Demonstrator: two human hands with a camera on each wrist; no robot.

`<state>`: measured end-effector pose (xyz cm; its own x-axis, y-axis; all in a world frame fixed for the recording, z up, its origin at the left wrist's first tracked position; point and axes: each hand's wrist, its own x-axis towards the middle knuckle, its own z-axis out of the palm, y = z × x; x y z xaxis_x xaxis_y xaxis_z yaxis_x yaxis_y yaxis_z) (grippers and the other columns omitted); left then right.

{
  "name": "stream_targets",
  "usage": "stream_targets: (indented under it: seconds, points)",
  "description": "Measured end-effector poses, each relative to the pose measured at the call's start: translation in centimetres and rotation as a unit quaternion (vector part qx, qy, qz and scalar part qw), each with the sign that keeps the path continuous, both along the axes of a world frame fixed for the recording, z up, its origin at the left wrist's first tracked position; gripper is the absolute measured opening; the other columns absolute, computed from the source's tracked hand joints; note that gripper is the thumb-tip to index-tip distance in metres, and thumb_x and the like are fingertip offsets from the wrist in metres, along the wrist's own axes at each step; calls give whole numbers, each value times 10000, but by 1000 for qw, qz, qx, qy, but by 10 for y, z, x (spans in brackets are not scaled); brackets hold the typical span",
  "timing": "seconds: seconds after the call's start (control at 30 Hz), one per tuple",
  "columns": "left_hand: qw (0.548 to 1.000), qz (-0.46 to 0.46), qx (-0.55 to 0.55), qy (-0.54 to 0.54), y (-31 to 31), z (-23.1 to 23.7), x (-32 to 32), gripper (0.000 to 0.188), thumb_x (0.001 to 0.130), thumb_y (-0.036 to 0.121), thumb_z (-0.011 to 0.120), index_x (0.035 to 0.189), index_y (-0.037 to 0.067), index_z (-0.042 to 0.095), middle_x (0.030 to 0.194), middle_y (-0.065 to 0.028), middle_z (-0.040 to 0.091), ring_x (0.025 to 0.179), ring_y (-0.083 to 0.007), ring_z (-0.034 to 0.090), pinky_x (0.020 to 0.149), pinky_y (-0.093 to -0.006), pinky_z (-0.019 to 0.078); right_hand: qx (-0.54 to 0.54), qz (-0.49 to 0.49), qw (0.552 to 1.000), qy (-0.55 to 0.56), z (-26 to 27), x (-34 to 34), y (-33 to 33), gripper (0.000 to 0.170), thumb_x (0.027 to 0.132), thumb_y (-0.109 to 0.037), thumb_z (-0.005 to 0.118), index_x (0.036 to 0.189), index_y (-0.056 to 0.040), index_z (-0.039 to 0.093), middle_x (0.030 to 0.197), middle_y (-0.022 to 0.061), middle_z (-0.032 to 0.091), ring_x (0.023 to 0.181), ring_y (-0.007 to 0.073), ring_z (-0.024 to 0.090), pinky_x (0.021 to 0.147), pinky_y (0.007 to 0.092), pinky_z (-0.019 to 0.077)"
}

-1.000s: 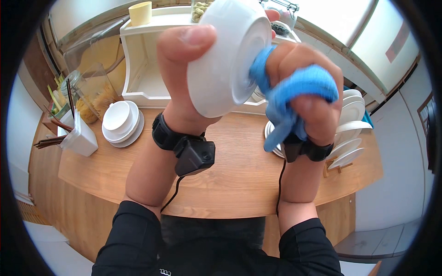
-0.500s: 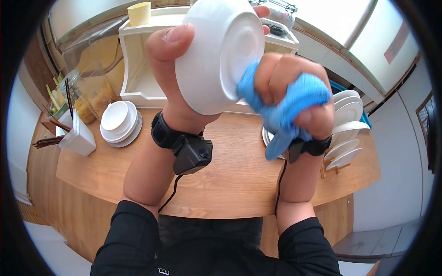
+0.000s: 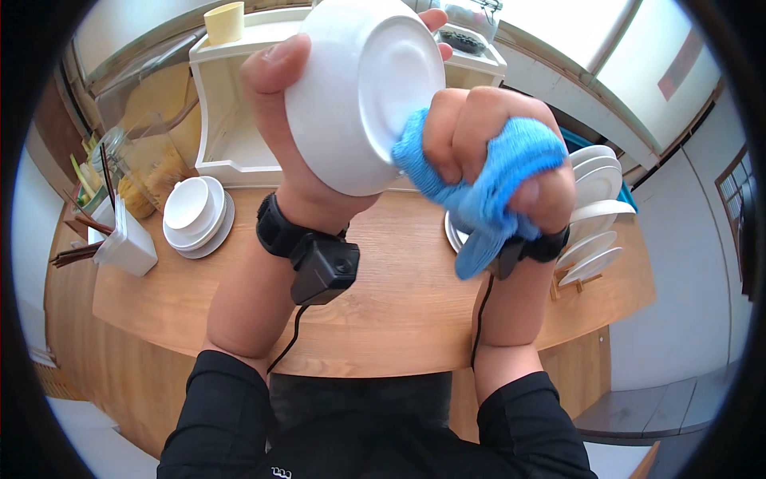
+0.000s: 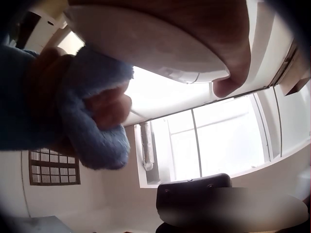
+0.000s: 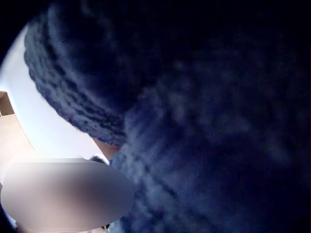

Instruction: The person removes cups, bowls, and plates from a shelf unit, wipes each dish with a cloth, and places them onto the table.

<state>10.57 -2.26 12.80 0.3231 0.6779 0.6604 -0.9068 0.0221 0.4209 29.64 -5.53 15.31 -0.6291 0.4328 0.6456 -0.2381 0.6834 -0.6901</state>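
A white bowl (image 3: 339, 112) is raised above the table, tipped so its round foot faces the right hand. My left hand (image 3: 279, 96) grips it from the side, thumb on the outer wall and fingertips showing past the far edge. In my right hand (image 3: 495, 136) is a bunched blue cloth (image 3: 523, 156), whose front fold presses on the bowl's underside by the foot ring; a loose end hangs below the fist. The left wrist view has the bowl (image 4: 146, 43) overhead, with the cloth (image 4: 92, 116) beside it. Dark folds of cloth (image 5: 194, 121) fill most of the right wrist view.
Stacked white dishes (image 3: 191, 211) and a white holder (image 3: 132, 243) with chopsticks stand at the table's left. Plates (image 3: 594, 215) stand in a wooden rack on the right. A white shelf (image 3: 239, 152) with a yellow cup (image 3: 224, 24) spans the back. More plates (image 3: 455, 231) sit partly behind the right hand.
Both hands, with the bowl and cloth, have shifted left in the head view. The bowl's underside has turned more toward the camera, and the cloth has moved across it near the foot.
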Motion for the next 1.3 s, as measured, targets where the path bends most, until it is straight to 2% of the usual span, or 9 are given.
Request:
stream_targets:
  seconds: [0.2, 0.27, 0.3, 0.47, 0.53, 0.67, 0.83, 1.07, 1.3]
  points:
    - [986, -130, 95, -33, 6, -8, 13, 1111, 887, 708, 555, 1658, -56, 318, 1495, -252, 595, 1315, -320, 633, 1125, -435, 513, 6, -317, 946, 70, 13, -1, -20, 353, 1014, -290, 694, 1153, 33, 721, 986, 61, 711, 831, 93, 617, 735, 255, 506]
    - [997, 64, 6, 38, -18, -4, 25, 847, 917, 463, 580, 1605, 19, 364, 1454, -175, 565, 1319, -278, 572, 1165, -397, 456, 92, -272, 957, 49, 10, -6, -17, 319, 983, -245, 734, 1137, 35, 729, 1036, 86, 713, 940, 147, 649, 850, 299, 538]
    - [977, 192, -24, 85, -24, -2, 33, 1006, 940, 676, 510, 1640, -31, 361, 1507, -204, 586, 1333, -299, 620, 1144, -422, 501, 106, -251, 962, 37, 10, -11, -17, 312, 970, -244, 750, 1104, 38, 727, 1037, 98, 709, 958, 156, 649, 853, 306, 534]
    - [923, 378, 18, 75, -12, -9, 21, 898, 1003, 687, 450, 1594, 12, 430, 1587, -174, 511, 1434, -381, 542, 1183, -478, 491, 42, -54, 996, 61, 7, -6, -7, 298, 965, -281, 822, 1093, -22, 748, 893, 37, 711, 799, 129, 637, 757, 321, 540]
    - [981, 172, -75, 37, -9, 1, 10, 903, 1010, 677, 447, 1592, -13, 422, 1595, -186, 498, 1432, -406, 529, 1170, -504, 500, 36, -262, 949, -173, 16, 0, -16, 272, 965, -232, 793, 1014, 22, 709, 951, 58, 693, 912, 135, 649, 823, 298, 520]
    - [993, 67, -90, 28, 1, -5, 9, 847, 966, 619, 561, 1531, -7, 483, 1262, -198, 690, 1178, -306, 683, 1014, -399, 580, 42, -289, 956, -10, 2, -8, 3, 246, 985, -186, 776, 1085, 33, 723, 969, 11, 703, 906, 107, 637, 832, 266, 513]
    - [988, 7, -151, 35, -7, -10, 23, 872, 974, 640, 534, 1557, -6, 474, 1314, -165, 691, 1169, -268, 664, 1049, -400, 536, 5, -183, 972, 144, 2, -19, -8, 465, 1009, -431, 683, 1019, 34, 704, 989, 103, 697, 879, 153, 615, 805, 274, 479]
    - [990, -41, -129, 51, -11, 1, 16, 988, 953, 727, 514, 1607, -10, 433, 1444, -244, 630, 1320, -382, 628, 1147, -470, 514, -32, 21, 999, -2, 3, 15, 7, 517, 925, -556, 707, 890, -43, 647, 867, 104, 638, 785, 191, 580, 742, 311, 470]
    - [980, -193, -51, -5, 1, -12, 8, 1030, 984, 704, 484, 1688, -23, 287, 1463, -241, 627, 1326, -357, 638, 1127, -488, 542, 76, -265, 959, 66, 10, 1, -10, 315, 956, -271, 694, 1038, 34, 704, 981, 99, 687, 851, 168, 607, 777, 306, 490]
